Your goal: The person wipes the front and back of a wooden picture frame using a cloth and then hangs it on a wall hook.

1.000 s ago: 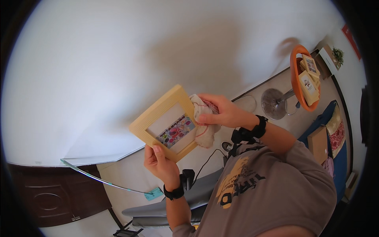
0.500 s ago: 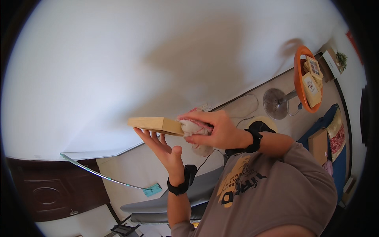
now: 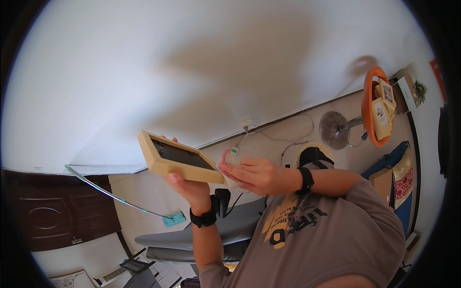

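A light wooden picture frame (image 3: 178, 154) is held up in front of the white wall, tilted, with its black inner panel showing. My left hand (image 3: 189, 188) grips it, the thumb on the near edge and fingertips showing past the far edge. At the frame's right end, my right hand (image 3: 261, 175) clasps a bunched white cloth (image 3: 226, 164) with a pink-red edge. The cloth presses against that corner of the frame. Part of the cloth is hidden under the fingers. Black bands circle both wrists.
An orange round stool (image 3: 369, 108) at the right carries several wooden frames (image 3: 381, 117). A turquoise-headed mop (image 3: 174, 219) leans at the left near a dark brown door (image 3: 62, 213). Cables and a wall socket (image 3: 247, 123) lie along the wall's foot. A grey padded board (image 3: 201, 235) is behind my left arm.
The frame has turned from edge-on to show its black panel and shifted slightly left. My left hand has gone from flat support to a grip, and my right hand with the cloth has moved lower.
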The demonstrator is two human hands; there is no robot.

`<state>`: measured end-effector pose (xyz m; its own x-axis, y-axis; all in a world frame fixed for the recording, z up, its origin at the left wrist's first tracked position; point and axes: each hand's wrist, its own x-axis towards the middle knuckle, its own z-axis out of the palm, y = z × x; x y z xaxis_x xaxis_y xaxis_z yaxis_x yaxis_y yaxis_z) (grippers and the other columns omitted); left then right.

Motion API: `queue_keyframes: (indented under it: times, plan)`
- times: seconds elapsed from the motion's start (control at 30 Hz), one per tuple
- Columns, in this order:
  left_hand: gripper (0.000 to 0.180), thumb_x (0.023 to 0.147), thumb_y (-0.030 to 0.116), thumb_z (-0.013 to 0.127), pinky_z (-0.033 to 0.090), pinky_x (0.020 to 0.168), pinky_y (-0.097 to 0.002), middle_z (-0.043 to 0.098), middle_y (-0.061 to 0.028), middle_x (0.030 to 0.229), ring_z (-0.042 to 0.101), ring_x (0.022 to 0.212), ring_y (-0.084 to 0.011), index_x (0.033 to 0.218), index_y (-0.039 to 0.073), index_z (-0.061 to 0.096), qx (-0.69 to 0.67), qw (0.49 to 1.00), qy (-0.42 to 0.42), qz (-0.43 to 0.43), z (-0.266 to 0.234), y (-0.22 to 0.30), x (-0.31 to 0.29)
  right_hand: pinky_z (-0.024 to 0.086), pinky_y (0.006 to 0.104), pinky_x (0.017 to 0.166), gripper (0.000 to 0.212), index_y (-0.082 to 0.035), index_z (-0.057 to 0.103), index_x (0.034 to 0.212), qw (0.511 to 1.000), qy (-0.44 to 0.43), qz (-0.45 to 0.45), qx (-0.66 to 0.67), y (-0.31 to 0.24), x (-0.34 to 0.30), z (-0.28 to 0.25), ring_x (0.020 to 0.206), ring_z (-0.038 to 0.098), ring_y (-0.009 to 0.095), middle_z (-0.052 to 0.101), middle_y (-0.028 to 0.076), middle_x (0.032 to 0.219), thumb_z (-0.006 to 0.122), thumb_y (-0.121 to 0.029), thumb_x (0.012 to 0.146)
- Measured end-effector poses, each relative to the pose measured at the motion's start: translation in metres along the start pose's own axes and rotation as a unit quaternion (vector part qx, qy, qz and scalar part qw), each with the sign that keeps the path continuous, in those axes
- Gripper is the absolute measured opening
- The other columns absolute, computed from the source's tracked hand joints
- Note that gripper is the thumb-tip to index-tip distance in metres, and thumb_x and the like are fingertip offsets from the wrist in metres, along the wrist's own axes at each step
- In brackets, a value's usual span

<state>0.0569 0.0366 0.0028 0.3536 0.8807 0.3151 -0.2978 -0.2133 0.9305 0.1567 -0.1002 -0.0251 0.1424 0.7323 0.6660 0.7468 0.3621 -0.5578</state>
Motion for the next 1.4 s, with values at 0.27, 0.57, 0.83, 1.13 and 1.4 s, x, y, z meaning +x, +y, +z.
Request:
queue_keyframes:
  times: [0.27,0.57,0.83,1.13,1.4]
  plan:
    - [0.083,0.081,0.071,0.031,0.045,0.089,-0.0485,0.046,-0.0219,0.124,0.05,0.108,-0.0404,0.136,0.009,0.033,-0.252,0.953,-0.069,-0.154,0.007,0.023,0.006,0.045,0.0323,0.064,0.04,-0.013,0.059,0.114,0.987,-0.14,0.076,0.022,0.025,0.004,-0.048,0.075,0.052,0.021,0.056,0.005,0.086,0.063,-0.006,0.075]
    - [0.079,0.082,0.069,0.031,0.045,0.088,-0.0494,0.051,-0.0164,0.123,0.052,0.105,-0.0404,0.132,0.009,0.039,-0.323,0.904,-0.054,-0.275,0.025,0.039,-0.004,0.045,0.0313,0.074,0.028,-0.008,0.063,0.098,0.988,-0.018,-0.151,0.007,-0.002,0.002,-0.024,0.082,0.054,0.021,0.062,0.002,0.099,0.062,-0.006,0.07]
    - [0.088,0.079,0.074,0.028,0.044,0.085,-0.0589,0.043,-0.018,0.13,0.047,0.111,-0.0427,0.137,0.007,0.032,-0.375,0.881,-0.123,-0.262,0.022,0.041,-0.004,0.047,0.0314,0.067,0.04,-0.006,0.063,0.107,0.995,0.041,0.054,-0.069,0.04,-0.005,-0.06,0.08,0.055,0.022,0.063,0.006,0.096,0.065,0.0,0.067]
    - [0.081,0.087,0.067,0.025,0.041,0.097,-0.0359,0.044,-0.015,0.131,0.048,0.116,-0.0255,0.136,0.003,0.03,-0.163,0.955,-0.031,-0.245,0.016,0.027,-0.029,0.048,0.033,0.073,0.05,-0.001,0.051,0.122,1.0,0.006,0.01,-0.009,0.033,0.026,-0.05,0.079,0.053,0.027,0.059,0.011,0.113,0.062,0.004,0.073]
    - [0.081,0.077,0.052,0.056,0.041,0.097,-0.0357,0.045,-0.016,0.129,0.049,0.115,-0.0271,0.132,-0.003,0.034,-0.113,0.945,-0.149,-0.267,0.004,0.03,-0.032,0.047,0.0321,0.073,0.047,-0.002,0.053,0.12,0.998,0.039,0.02,-0.044,0.035,0.052,-0.061,0.079,0.052,0.027,0.059,0.008,0.114,0.06,0.002,0.073]
